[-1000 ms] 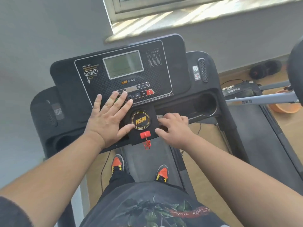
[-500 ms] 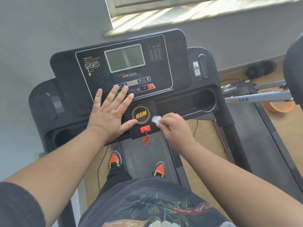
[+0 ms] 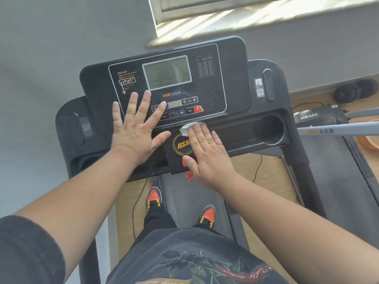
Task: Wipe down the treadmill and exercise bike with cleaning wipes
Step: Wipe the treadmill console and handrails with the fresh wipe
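Observation:
I stand on the belt of a black treadmill whose console (image 3: 231, 64) fills the middle of the view. My left hand (image 3: 136, 130) lies flat with spread fingers on the console's lower left, fingertips over the button row. My right hand (image 3: 207, 154) presses a white cleaning wipe (image 3: 186, 129) with straight fingers onto the panel just above the round HSM emblem (image 3: 180, 144). Most of the wipe is hidden under the fingers. The red safety key (image 3: 188, 175) hangs below that hand.
A second treadmill (image 3: 320, 117) with a grey handrail (image 3: 338, 129) stands to the right. Dark dumbbells (image 3: 354, 91) lie on the wooden floor by the wall. An orange bowl (image 3: 369, 142) sits at the right edge. A sunlit window sill (image 3: 246, 19) runs behind the console.
My right hand went from curled fingers pinching the wipe beside the emblem to flat fingers pressing it higher on the panel. My left hand slid slightly up the console.

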